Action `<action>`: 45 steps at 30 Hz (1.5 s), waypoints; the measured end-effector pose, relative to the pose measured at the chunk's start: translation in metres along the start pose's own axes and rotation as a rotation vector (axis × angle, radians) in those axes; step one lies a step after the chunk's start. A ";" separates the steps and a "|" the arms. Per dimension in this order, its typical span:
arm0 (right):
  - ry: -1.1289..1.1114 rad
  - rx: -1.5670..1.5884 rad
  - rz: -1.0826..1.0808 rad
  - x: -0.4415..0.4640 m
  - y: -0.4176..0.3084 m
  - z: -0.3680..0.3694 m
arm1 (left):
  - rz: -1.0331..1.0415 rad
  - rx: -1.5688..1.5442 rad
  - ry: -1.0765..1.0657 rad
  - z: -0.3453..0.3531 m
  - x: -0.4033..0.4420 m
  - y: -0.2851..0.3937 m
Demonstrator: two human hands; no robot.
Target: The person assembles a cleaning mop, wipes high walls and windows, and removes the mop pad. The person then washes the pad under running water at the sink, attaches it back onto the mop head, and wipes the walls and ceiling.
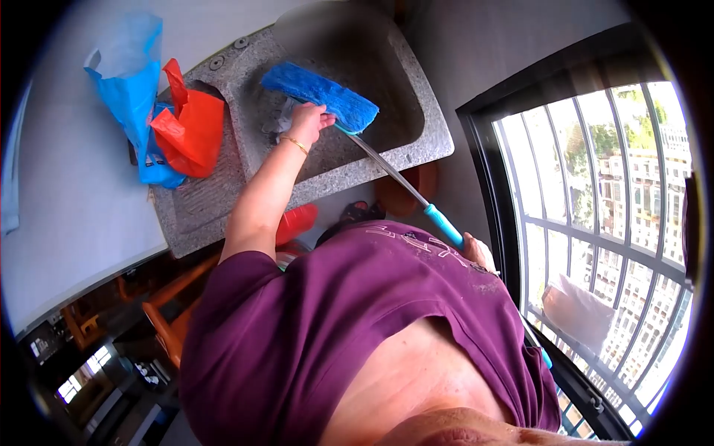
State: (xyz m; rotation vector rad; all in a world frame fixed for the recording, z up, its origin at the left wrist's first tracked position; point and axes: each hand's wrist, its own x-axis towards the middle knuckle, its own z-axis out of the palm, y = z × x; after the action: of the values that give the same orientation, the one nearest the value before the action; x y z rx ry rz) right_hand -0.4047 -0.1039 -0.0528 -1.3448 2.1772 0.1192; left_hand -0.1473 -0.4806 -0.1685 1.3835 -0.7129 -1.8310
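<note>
A flat mop head with a fluffy blue pad lies over the basin of the grey stone sink. My left hand, with a gold bracelet at the wrist, has its fingers closed at the near edge of the pad. A metal pole runs from the mop head down to a light blue grip. Around the lower end of that grip is my right hand, partly hidden by the purple shirt. A pale, crumpled item shows beside my left wrist.
Blue and red plastic bags lie on the sink's left side. A barred window is at the right, with a black frame. Below the sink are a brown pot and a red object. Wooden furniture stands lower left.
</note>
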 end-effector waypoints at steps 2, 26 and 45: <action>-0.066 -0.001 0.046 0.002 0.010 0.002 | -0.001 -0.050 -0.022 0.008 -0.009 -0.001; -0.122 0.143 0.176 0.043 0.022 0.034 | 0.035 -0.245 -0.132 0.014 -0.020 -0.006; 0.036 -0.131 -0.234 0.154 -0.106 -0.038 | -0.051 -0.180 -0.227 -0.023 -0.027 0.015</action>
State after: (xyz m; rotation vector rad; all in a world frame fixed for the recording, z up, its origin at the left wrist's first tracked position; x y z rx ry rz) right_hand -0.3820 -0.2918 -0.0775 -1.6766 2.0532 0.1507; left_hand -0.1171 -0.4675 -0.1476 1.0989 -0.6123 -2.0598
